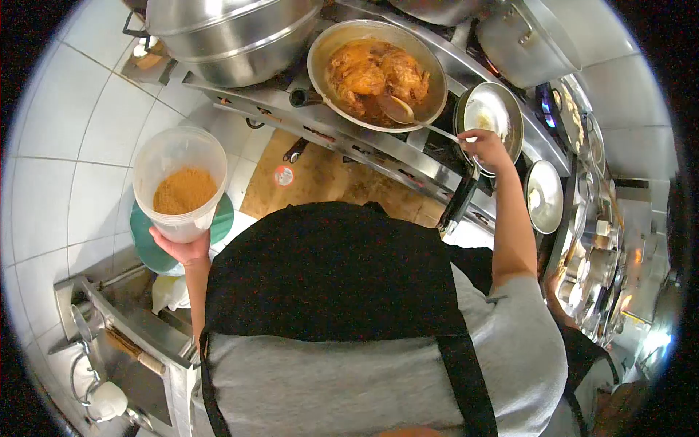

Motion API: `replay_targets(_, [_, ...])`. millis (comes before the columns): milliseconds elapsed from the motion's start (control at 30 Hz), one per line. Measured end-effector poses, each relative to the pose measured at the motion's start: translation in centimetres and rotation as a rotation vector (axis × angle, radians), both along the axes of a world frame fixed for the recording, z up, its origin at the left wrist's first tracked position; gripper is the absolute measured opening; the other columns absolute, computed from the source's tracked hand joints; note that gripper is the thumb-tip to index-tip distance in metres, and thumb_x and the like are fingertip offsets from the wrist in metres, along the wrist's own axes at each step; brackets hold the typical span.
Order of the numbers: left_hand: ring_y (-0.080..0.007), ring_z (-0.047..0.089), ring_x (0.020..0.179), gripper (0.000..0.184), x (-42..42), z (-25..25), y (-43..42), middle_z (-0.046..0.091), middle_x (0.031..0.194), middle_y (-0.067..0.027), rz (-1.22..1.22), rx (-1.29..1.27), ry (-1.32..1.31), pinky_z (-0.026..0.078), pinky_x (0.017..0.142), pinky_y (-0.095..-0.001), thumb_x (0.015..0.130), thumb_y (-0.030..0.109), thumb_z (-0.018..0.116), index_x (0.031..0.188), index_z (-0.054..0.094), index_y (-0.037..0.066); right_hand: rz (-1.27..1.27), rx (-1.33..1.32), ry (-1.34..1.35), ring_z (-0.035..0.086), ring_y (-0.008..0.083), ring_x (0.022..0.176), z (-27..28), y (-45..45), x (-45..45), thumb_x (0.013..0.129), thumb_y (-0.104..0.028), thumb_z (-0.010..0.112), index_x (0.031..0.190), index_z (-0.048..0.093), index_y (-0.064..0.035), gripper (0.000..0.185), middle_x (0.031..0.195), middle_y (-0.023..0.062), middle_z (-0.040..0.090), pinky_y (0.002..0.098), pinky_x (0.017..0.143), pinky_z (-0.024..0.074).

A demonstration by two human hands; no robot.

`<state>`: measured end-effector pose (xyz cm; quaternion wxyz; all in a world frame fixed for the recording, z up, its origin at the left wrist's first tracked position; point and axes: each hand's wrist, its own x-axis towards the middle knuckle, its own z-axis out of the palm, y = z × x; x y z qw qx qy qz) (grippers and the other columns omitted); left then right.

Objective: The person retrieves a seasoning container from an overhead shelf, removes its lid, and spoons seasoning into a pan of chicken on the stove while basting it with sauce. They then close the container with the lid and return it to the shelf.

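Observation:
My left hand (182, 247) is closed around the lower part of a clear plastic container (149, 164), held up at the left. Orange-brown powder (185, 191) fills its bottom. My right hand (486, 149) grips the thin handle of a metal spoon (435, 130). The bowl of that spoon rests in a deep pan (317, 69) on the stove, against large browned pieces of meat (375, 69), which look like chicken, in dark sauce. The pan's handle (306, 97) points left.
A large steel pot (233, 44) stands left of the pan; another pot (528, 40) is at the back right. Frying pans (502, 102) and a smaller pan (545, 197) sit to the right. A sink area (131, 342) with a brush (135, 349) lies lower left. Another person (590, 364) is close on my right.

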<state>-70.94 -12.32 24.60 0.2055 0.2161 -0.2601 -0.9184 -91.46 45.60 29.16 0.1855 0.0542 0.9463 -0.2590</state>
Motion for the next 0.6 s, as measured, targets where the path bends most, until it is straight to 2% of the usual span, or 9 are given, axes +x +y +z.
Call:
replay_targets(67, [-0.0337, 0.030, 0.129, 0.073, -0.1, 0.0, 0.2, 0.031, 0.142, -0.0027, -0.016, -0.024, 0.017, 0.026, 0.095, -0.0684, 0.075, 0.066, 0.046, 0.136, 0.034, 0.027, -0.004, -0.016, 0.039, 0.055, 0.0127, 0.056, 0.0, 1.4, -0.2, 0.073, -0.024, 0.070, 0.094, 0.070, -0.0127, 0.024, 0.064, 0.0038, 0.061, 0.0288, 0.054, 0.0433])
replay_targets(100, [-0.0339, 0.030, 0.129, 0.072, -0.3, 0.2, 0.3, 0.031, 0.142, -0.0027, -0.023, -0.035, 0.026, 0.026, 0.095, -0.0685, 0.075, 0.066, 0.046, 0.136, 0.034, 0.027, -0.034, -0.109, -0.017, 0.052, 0.0097, 0.054, 0.6, 1.7, -0.6, 0.074, -0.021, 0.069, 0.094, 0.070, -0.0125, 0.022, 0.063, 0.0027, 0.059, 0.0263, 0.050, 0.0409])
replay_targets(200, [-0.0339, 0.030, 0.129, 0.072, -0.5, 0.0, 0.3, 0.031, 0.142, -0.0026, -0.076, -0.023, 0.058, 0.026, 0.095, -0.0683, 0.076, 0.066, 0.046, 0.136, 0.034, 0.027, -0.094, -0.055, -0.059, 0.050, 0.0082, 0.053, 2.3, 1.4, -2.0, 0.074, -0.019, 0.067, 0.093, 0.070, -0.0119, 0.020, 0.063, 0.0017, 0.058, 0.0241, 0.046, 0.0380])
replay_targets(267, [-0.0340, 0.030, 0.129, 0.072, -0.5, 0.1, 0.3, 0.031, 0.142, -0.0027, -0.090, -0.039, 0.045, 0.027, 0.095, -0.0685, 0.076, 0.066, 0.046, 0.136, 0.034, 0.028, -0.064, -0.155, -0.020, 0.049, 0.0095, 0.054, 1.5, 2.3, -3.5, 0.074, -0.015, 0.065, 0.096, 0.069, -0.0117, 0.023, 0.067, 0.0002, 0.059, 0.0247, 0.045, 0.0369])
replay_targets(333, [-0.0341, 0.030, 0.129, 0.073, -0.6, 0.2, 0.4, 0.031, 0.142, -0.0027, -0.098, -0.044, 0.034, 0.027, 0.095, -0.0686, 0.076, 0.066, 0.046, 0.136, 0.033, 0.028, -0.115, -0.059, -0.073, 0.050, 0.0101, 0.054, 4.8, -0.5, -3.2, 0.074, -0.014, 0.064, 0.097, 0.069, -0.0115, 0.024, 0.067, 0.0003, 0.060, 0.0250, 0.045, 0.0376])
replay_targets(533, [-0.0344, 0.029, 0.129, 0.072, -0.2, 0.1, 0.6, 0.030, 0.143, -0.0026, -0.098, -0.017, 0.040, 0.026, 0.095, -0.0687, 0.075, 0.066, 0.046, 0.136, 0.033, 0.029, 0.123, 0.003, -0.131, 0.054, 0.0105, 0.056, 4.7, 1.1, -3.9, 0.074, -0.018, 0.066, 0.096, 0.069, -0.0135, 0.023, 0.068, 0.0033, 0.061, 0.0267, 0.050, 0.0426])
replay_targets(600, [-0.0346, 0.029, 0.129, 0.072, 0.1, -0.2, 0.3, 0.029, 0.143, -0.0024, -0.106, 0.004, 0.059, 0.026, 0.095, -0.0689, 0.076, 0.066, 0.045, 0.136, 0.033, 0.029, 0.191, 0.156, -0.060, 0.057, 0.0137, 0.059, 4.6, -0.5, -3.2, 0.074, -0.021, 0.067, 0.095, 0.070, -0.0158, 0.023, 0.072, 0.0056, 0.064, 0.0295, 0.055, 0.0453])
